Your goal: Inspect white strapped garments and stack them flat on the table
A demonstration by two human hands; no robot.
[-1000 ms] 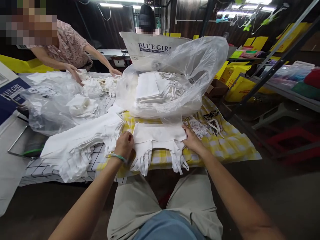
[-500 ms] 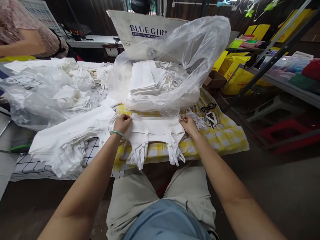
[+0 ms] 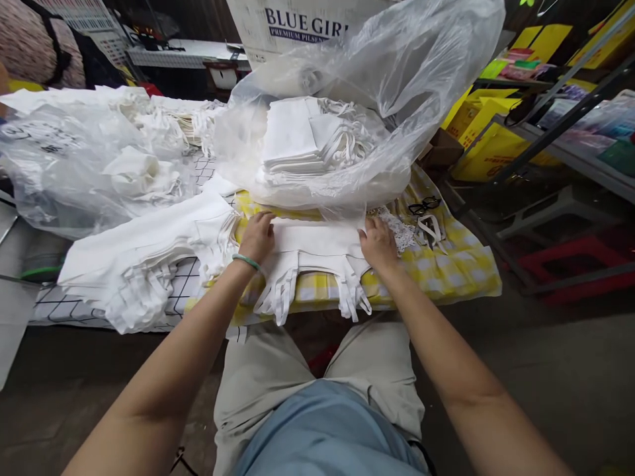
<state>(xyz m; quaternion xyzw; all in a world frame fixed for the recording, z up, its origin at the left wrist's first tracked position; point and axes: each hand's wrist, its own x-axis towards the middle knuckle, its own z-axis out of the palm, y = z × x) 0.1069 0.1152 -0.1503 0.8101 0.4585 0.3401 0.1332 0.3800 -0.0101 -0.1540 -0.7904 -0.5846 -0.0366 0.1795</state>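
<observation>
A white cloth bag (image 3: pixel 322 239) with looped straps lies flat in front of me, its straps hanging toward the table's front edge. At its left side rests my left hand (image 3: pixel 256 239), palm down, fingers loosely bent against the cloth edge. My right hand (image 3: pixel 380 244) lies on the right side, fingers stretched forward and thumb by the edge. Both hands look open rather than pinching. Just left of my left hand is a fanned pile of similar white bags (image 3: pixel 149 244). Behind the bag, a clear plastic sack (image 3: pixel 421 125) holds a stack of folded white bags (image 3: pixel 292 135).
A yellow checked cloth (image 3: pixel 446 271) covers the table's right part. Dark-framed glasses (image 3: pixel 424 206), a white strap loop (image 3: pixel 431 230) and white scraps (image 3: pixel 401 231) lie there. More bagged white pieces (image 3: pixel 143 175) sit at left. A metal shelf (image 3: pixel 585 149) stands right; a person (image 3: pixel 30 43) is far left.
My fingers have gone from pinching the bag's upper corners to lying along its sides. The view has tilted down a little, and the other person's arm has mostly left it.
</observation>
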